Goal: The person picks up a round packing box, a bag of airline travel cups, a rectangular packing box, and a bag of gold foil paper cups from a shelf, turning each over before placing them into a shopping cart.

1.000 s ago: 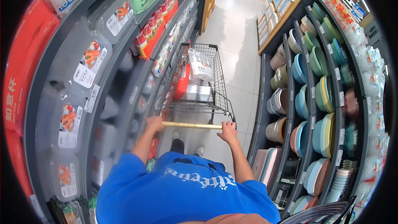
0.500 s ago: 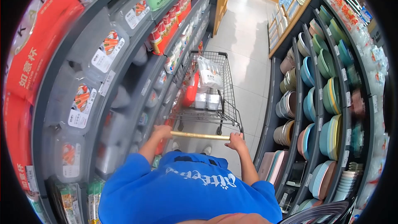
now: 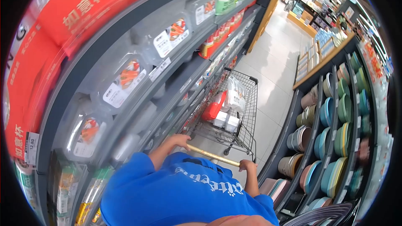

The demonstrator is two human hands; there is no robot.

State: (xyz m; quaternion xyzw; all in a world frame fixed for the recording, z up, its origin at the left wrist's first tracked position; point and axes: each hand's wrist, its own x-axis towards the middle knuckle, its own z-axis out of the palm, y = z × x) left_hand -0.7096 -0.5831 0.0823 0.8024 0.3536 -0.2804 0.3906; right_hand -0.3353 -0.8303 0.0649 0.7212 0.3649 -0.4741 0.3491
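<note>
My left hand (image 3: pixel 178 141) is closed around the left end of the yellow handle (image 3: pixel 213 155) of a wire shopping cart (image 3: pixel 247 121). At the handle's right end, my right hand (image 3: pixel 248 165) is wrapped around it too. Inside the cart lie a white plastic package (image 3: pixel 235 95), a red item (image 3: pixel 214 106) whose kind I cannot make out, and white box-like containers (image 3: pixel 226 121). The cart stands ahead of my body, close to the left shelves.
Shelves (image 3: pixel 163 65) on the left hold clear plastic containers (image 3: pixel 125 77) with printed labels. Stacked plastic basins (image 3: pixel 344 107) and bins (image 3: pixel 299 137) fill the right shelves. A grey tiled aisle floor (image 3: pixel 272 54) runs ahead towards display stands (image 3: pixel 320 56).
My view has turned to the left and tilted, so cart, handle and shelves appear further right and lower. Both hands keep their hold on the handle.
</note>
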